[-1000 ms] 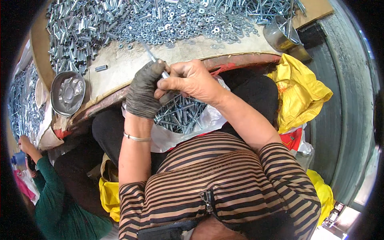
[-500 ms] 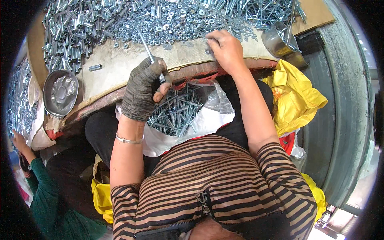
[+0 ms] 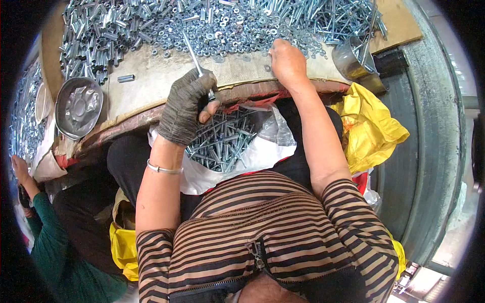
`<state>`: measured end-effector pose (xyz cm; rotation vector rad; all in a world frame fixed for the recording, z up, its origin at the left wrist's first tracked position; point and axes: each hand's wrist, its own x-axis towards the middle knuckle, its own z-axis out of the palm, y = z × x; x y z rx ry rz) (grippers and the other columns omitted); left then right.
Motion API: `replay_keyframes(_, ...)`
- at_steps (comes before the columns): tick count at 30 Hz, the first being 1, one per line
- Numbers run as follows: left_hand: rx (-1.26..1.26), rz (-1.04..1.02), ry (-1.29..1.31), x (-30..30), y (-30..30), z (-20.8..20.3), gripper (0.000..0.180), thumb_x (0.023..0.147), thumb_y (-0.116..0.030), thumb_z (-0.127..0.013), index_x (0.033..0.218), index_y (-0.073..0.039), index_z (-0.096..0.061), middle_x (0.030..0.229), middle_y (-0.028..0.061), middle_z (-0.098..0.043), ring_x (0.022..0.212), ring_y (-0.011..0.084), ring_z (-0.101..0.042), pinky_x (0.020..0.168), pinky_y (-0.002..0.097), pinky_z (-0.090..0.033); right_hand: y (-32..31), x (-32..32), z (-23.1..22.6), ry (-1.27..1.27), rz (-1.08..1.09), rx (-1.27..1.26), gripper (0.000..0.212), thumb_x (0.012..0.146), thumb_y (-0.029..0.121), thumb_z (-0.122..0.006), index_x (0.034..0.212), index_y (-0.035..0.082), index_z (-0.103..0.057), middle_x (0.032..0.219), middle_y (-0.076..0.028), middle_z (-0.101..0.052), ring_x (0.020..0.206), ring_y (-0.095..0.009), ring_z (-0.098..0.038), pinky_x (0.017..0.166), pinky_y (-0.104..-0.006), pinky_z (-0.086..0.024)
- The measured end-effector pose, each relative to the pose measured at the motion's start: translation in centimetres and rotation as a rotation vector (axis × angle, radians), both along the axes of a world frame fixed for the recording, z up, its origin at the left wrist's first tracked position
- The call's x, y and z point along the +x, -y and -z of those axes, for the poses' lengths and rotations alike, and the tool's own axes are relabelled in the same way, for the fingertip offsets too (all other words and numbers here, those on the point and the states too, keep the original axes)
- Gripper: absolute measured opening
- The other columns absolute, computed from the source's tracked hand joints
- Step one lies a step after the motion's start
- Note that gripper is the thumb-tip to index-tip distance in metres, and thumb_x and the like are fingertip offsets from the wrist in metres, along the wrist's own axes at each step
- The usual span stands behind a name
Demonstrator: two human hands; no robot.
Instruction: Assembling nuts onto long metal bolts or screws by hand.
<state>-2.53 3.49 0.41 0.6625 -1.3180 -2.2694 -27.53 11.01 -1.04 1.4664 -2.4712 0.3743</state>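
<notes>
My left hand (image 3: 188, 103), in a dark grey fingerless glove, is closed round a long thin metal bolt (image 3: 192, 54) whose shaft points up and away over the table edge. Bare, my right hand (image 3: 289, 63) rests at the near edge of the washer pile (image 3: 237, 33), with its fingers curled in; whatever they pinch is hidden. One loose washer (image 3: 267, 67) lies just left of it. Below my left hand, an open white bag (image 3: 273, 149) on my lap holds many assembled bolts (image 3: 222, 144).
Metal sleeves (image 3: 96, 38) are heaped at the far left, long bolts (image 3: 323, 17) at the far right. A single sleeve (image 3: 126, 78) lies on the cloth near a metal bowl (image 3: 78, 108). A metal can (image 3: 348, 63) and yellow bag (image 3: 374, 129) are at right; a co-worker's hand (image 3: 20, 170) is at left.
The fingers of my right hand have curled in tighter at the washers. My left hand and the bolt have shifted slightly right. The co-worker's hand has moved a little left.
</notes>
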Motion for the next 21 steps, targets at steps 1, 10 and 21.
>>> replay_keyframes(1,-0.016,-0.004,0.020,0.0,0.0,0.0,0.028,0.088,-0.033,-0.057,0.086,-0.005,-0.052,0.054,0.0031,-0.050,0.036,0.0057,-0.036,0.034,0.0180,-0.026,0.0,0.0,-0.1,0.002,0.030,-0.014,0.015,0.082,0.016,-0.060,0.086,0.002,-0.059,0.081,-0.019,-0.063,0.077,-0.039,-0.061,0.068,-0.0449,-0.048)
replay_keyframes(10,-0.027,-0.006,-0.005,0.0,-0.3,-0.1,0.018,0.088,-0.021,-0.056,0.083,-0.004,-0.053,0.054,0.0046,-0.053,0.034,0.0059,-0.037,0.034,0.0190,-0.027,-2.6,3.5,-1.1,0.182,-0.164,0.043,0.018,0.081,0.016,-0.060,0.086,-0.001,-0.059,0.087,-0.023,-0.062,0.083,-0.040,-0.060,0.073,-0.0462,-0.047)
replay_keyframes(21,-1.222,0.069,0.688,0.5,-0.3,-0.5,0.020,0.085,-0.028,-0.056,0.089,-0.008,-0.058,0.066,0.0117,-0.061,0.060,0.0277,-0.059,0.056,0.0383,-0.045,-3.5,4.3,-3.8,0.581,-0.178,-0.051,0.018,0.085,0.017,-0.062,0.087,0.002,-0.053,0.069,-0.010,-0.060,0.060,-0.025,-0.060,0.052,-0.0355,-0.048)
